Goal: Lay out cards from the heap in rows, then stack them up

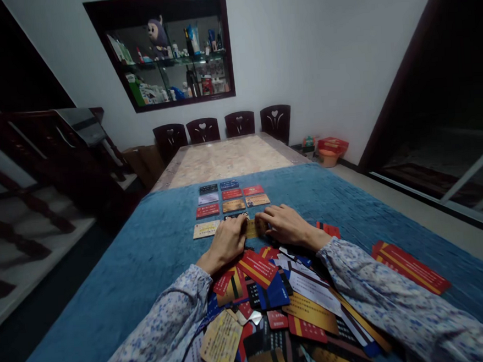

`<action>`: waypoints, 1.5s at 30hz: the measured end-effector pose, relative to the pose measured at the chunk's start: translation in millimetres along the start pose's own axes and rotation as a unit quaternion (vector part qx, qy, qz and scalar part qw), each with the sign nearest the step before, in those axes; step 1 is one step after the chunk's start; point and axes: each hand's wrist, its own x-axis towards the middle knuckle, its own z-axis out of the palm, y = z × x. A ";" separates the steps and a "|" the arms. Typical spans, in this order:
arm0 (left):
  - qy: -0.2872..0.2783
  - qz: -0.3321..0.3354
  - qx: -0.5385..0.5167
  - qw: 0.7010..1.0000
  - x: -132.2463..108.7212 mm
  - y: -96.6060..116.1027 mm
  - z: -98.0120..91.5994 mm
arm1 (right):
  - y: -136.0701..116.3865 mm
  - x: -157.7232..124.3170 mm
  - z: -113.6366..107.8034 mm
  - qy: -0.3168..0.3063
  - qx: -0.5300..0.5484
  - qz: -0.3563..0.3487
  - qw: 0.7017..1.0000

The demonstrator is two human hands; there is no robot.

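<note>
Between my two hands is a gold card (252,229), low over the blue cloth. My left hand (228,238) has its fingers closed at the card's left edge. At the opposite edge, the curled fingers of my right hand (285,224) grip it too. Just beyond my left fingers lies a black card (234,217), partly covered by that hand. To its left is a cream card (206,229). Farther away, several cards lie in rows, among them a red card (253,190) and a tan card (257,199). Under my forearms spreads a heap of mixed cards (270,297).
A blue cloth (148,264) covers the near part of the long table (223,154). Larger red cards (410,265) lie to the right of my right sleeve, and a red striped card (328,229) is beside my right wrist. Dark chairs (239,124) line the far end.
</note>
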 end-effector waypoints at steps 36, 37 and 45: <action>-0.034 -0.023 0.066 0.997 40.7 -47.1 -43.9 | 12.7 65.1 -21.3 -0.016 0.023 -0.001 1.000; -0.044 -0.028 0.073 0.996 44.7 -51.9 -45.3 | 12.9 71.5 -22.4 -0.020 0.021 0.000 1.000; -0.104 -0.056 0.096 0.988 70.6 -78.4 -44.3 | 24.3 113.1 -13.8 -0.078 0.007 -0.020 0.997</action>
